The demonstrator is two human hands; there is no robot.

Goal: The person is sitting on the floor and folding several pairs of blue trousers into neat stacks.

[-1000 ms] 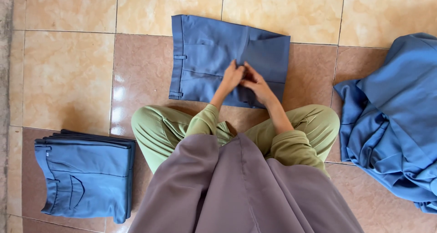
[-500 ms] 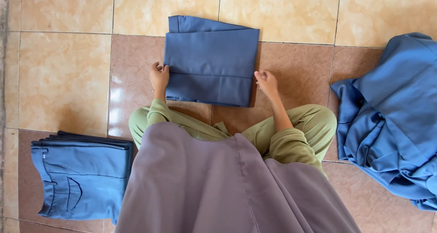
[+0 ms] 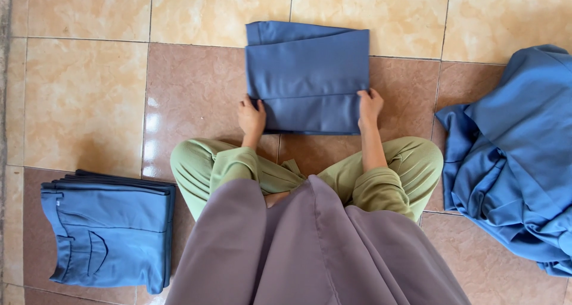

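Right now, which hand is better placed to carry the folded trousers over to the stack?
Probably the left hand: it grips the trousers on the edge facing the stack, which lies on that side. The right hand holds the far edge.

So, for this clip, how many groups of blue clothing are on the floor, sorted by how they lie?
Folded blue garment, gripped at its near corners by the left hand and right hand: 1
Neat stack of folded blue garments; pieces in it cannot be counted: 1
Loose heap of blue garments: 1
Total: 3 groups
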